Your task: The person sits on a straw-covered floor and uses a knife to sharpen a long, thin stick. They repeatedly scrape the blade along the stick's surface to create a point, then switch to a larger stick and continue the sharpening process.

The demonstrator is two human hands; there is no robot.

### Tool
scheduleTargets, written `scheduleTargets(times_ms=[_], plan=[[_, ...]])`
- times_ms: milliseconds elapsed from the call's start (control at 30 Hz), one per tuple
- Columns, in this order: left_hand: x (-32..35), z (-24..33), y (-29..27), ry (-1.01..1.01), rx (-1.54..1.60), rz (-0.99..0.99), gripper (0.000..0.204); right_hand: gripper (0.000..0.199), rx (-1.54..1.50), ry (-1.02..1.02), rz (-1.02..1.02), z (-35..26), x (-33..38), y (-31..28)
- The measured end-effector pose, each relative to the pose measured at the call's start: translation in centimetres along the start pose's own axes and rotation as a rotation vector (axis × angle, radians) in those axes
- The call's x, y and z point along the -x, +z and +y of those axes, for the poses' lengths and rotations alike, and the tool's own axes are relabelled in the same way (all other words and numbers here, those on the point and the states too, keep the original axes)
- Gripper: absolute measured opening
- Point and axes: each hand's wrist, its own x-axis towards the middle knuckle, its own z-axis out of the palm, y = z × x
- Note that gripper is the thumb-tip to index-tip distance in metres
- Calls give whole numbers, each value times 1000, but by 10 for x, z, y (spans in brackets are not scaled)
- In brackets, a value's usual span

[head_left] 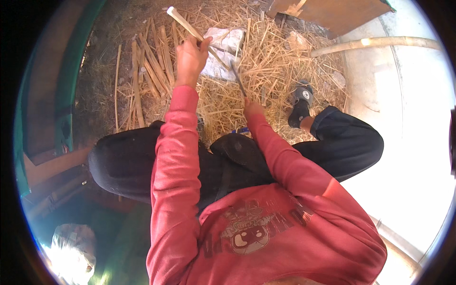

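My left hand [191,62] is closed round a slim, pale stick [183,23], which slants from the upper left down toward the right. The stick's lower end lies over a whitish block [224,39] on the ground. In my right hand [253,109] is a knife, its narrow dark blade [238,80] pointing up and away from me. The blade's tip is beside the lower end of the stick; whether they touch I cannot tell. My fingers on the knife's handle are mostly hidden.
Thin wood shavings [268,64] cover the ground around the block. Several split wooden strips [154,66] lie at the left. A bamboo pole [380,43] crosses a pale slab [392,90] on the right. A brown board [327,16] stands at the far right; a blue object [241,130] lies near my lap.
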Motion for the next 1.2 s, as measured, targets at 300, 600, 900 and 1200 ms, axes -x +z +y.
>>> scheduleTargets(times_ms=[300,600,900,1200], plan=[[-3,-16,-10,84,3,-45,36,58,-535,-184,33,-74,4,-92],[-1,-8,-18,73,33,-213,25,65,-50,-24,-149,-12,-17,-25],[3,-15,-8,145,23,-228,25,67,-169,-182,-119,-40,1,-28],[-2,-3,-12,81,36,-265,25,67,-205,-68,-43,-18,-31,-18]])
